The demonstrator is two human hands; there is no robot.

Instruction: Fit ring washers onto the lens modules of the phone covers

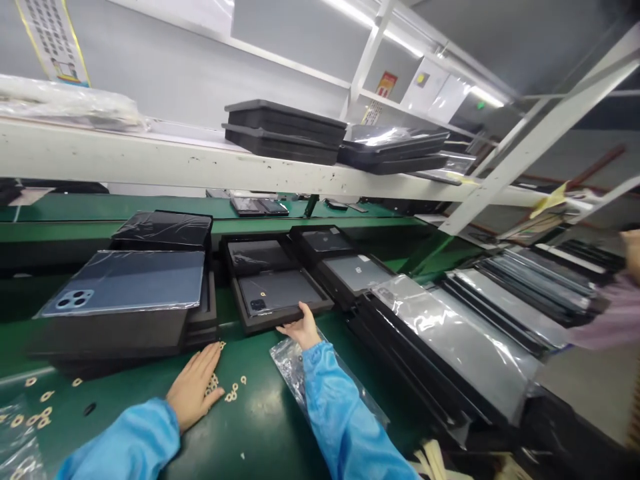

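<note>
My left hand (196, 387) lies flat on the green table (260, 427), fingers spread, over a small pile of beige rings (213, 383). My right hand (303, 328) touches the front edge of a black foam tray (265, 323), its thumb and fingers apart. That tray holds two dark wrapped panels; the nearer panel (280, 290) has a camera block and one small ring on it. To the left, a blue tablet cover (135, 280) with round camera openings rests on stacked black trays. A clear plastic bag (290, 363) lies under my right forearm.
Another black tray with a grey panel (357, 272) stands behind to the right. Stacks of wrapped panels (460, 327) fill the right side. Above runs a white shelf (175, 157) with black trays (285, 133). A person's sleeve (610, 310) shows at the right edge.
</note>
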